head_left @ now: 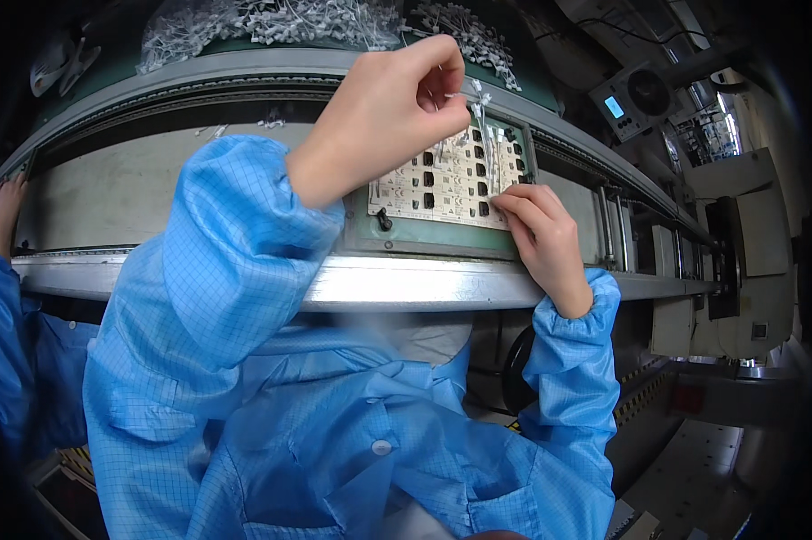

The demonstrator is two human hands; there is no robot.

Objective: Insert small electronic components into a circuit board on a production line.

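My left hand (392,112) is raised over the board, thumb and fingers curled in a pinch. A bit of a small white connector lead (453,95) shows at its fingertips; the rest is hidden. Under it lies a pale circuit board panel (406,203) with rows of black components, set in a green carrier (442,236). Several white connector leads (487,121) lie across the panel's right half. My right hand (541,225) rests at the panel's near right corner, its fingertips close together beside a black component. Whatever they pinch is too small to make out.
Behind the rail, a clear bag of white connector leads (271,25) and a loose pile of leads (464,40) lie on a green surface. A metal rail (406,281) runs along the front. Another person's hand (8,211) is at far left. A device with a lit screen (614,107) stands at right.
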